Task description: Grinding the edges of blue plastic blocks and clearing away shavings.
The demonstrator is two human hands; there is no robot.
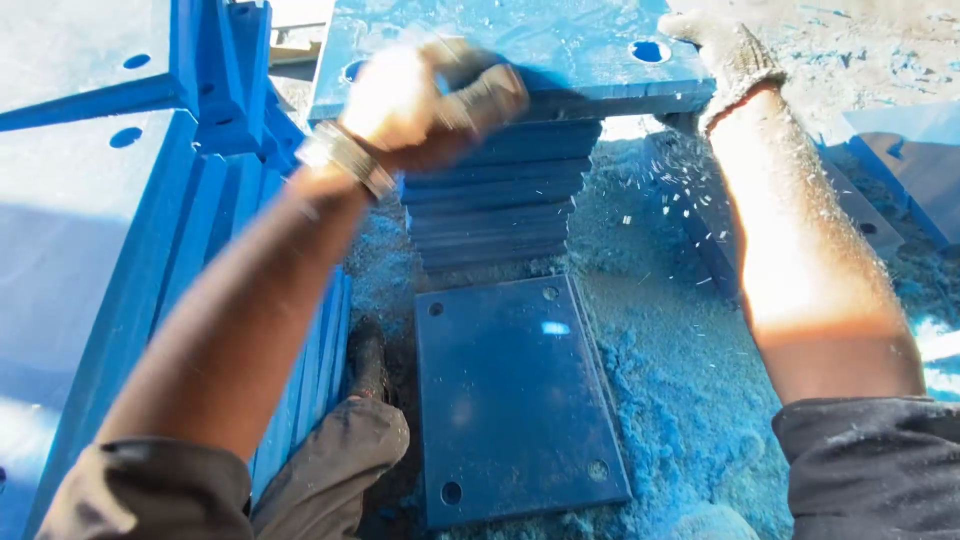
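Note:
A blue plastic plate [540,50] with round holes near its corners lies on top of a stack of similar blue plates [500,200]. My left hand [430,100], blurred by motion and with a metal band on the wrist, curls over the near left edge of this top plate. In a knit work glove, my right hand [725,55] grips the plate's right corner next to a hole. A further blue plate [510,400] with four corner holes lies flat on the ground in front of the stack, between my arms.
Several blue plates [200,220] lean on edge at the left. Blue shavings [660,350] cover the ground at the right and around the stack. Another blue slab [910,160] lies at the far right. My knee [330,470] is at the lower left.

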